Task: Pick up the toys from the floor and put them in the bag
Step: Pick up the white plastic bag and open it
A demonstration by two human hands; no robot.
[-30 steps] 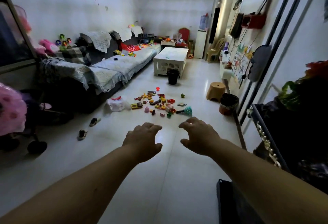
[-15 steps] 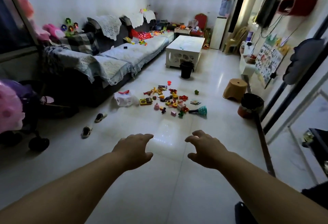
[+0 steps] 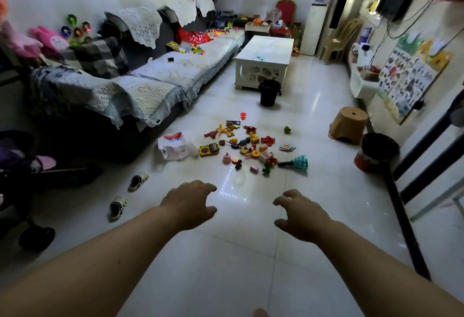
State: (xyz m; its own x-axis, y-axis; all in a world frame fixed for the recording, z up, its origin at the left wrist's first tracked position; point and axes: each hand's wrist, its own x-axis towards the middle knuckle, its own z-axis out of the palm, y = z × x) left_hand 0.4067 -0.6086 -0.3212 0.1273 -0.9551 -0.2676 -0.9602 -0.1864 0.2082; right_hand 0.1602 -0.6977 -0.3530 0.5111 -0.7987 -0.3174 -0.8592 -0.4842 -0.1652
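Toys scattered mid-frame on floor; bag just left of them, sofa further left, stool right.

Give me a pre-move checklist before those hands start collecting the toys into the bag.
1. Both hands free: left hand and right hand hold nothing. Ok.
2. Toys within reach: toy pile lies well ahead of the hands. Not ok.
3. Bag located: white plastic bag on floor, left of the pile. Ok.
4. Bag mouth open: cannot tell.
5. Path to pile: bare floor between the hands and pile. Ok.
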